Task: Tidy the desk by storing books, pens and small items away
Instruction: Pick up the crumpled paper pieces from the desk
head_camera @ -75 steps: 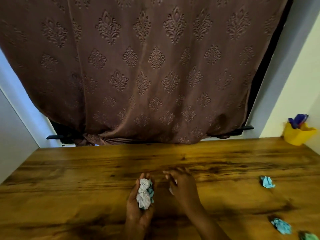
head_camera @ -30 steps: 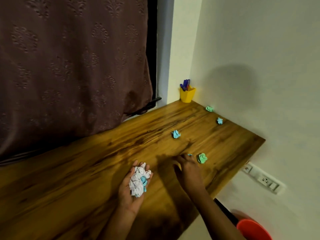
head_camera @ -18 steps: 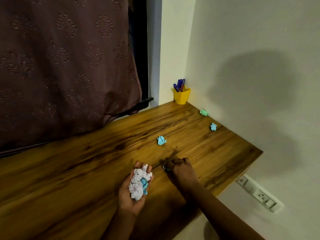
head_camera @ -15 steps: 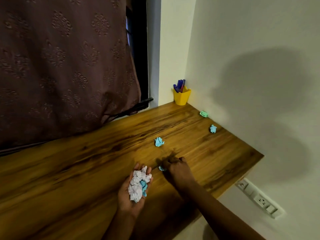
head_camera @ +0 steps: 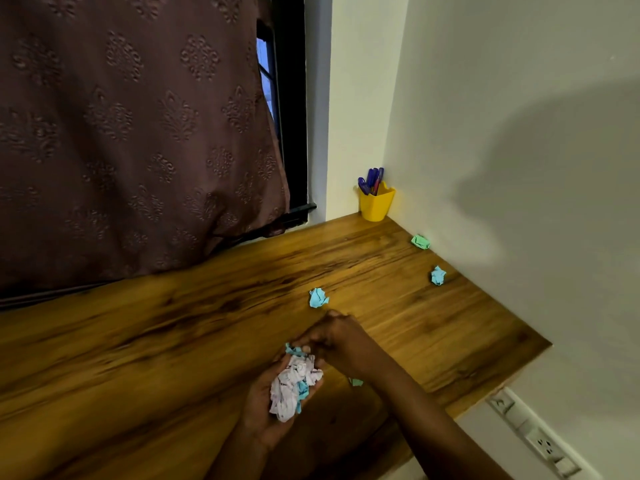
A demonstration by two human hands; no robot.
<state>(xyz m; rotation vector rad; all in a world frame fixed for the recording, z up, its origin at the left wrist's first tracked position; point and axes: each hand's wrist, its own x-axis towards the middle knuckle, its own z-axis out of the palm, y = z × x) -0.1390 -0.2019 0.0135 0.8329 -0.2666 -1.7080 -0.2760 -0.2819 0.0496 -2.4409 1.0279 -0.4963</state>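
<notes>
My left hand (head_camera: pixel 263 407) is cupped palm up over the wooden desk (head_camera: pixel 173 341) and holds a bundle of crumpled white and blue paper (head_camera: pixel 292 386). My right hand (head_camera: pixel 341 342) is closed right above that bundle, pressing a blue paper scrap (head_camera: pixel 292 350) onto its top. Loose on the desk lie a blue paper ball (head_camera: pixel 318 297) just beyond my right hand, another blue ball (head_camera: pixel 437 275) near the right wall, and a green ball (head_camera: pixel 420 241) further back. A small green scrap (head_camera: pixel 356 382) shows under my right wrist.
A yellow cup (head_camera: pixel 375 204) with blue and purple pens stands in the back right corner. A brown patterned curtain (head_camera: pixel 131 133) hangs behind the desk. The white wall (head_camera: pixel 519 168) borders the desk's right side, with a socket strip (head_camera: pixel 535 433) below the desk edge.
My right hand picked a blue scrap off the desk and brought it back onto the bundle in my left hand. The view turned right earlier, from the curtain to the desk corner.
</notes>
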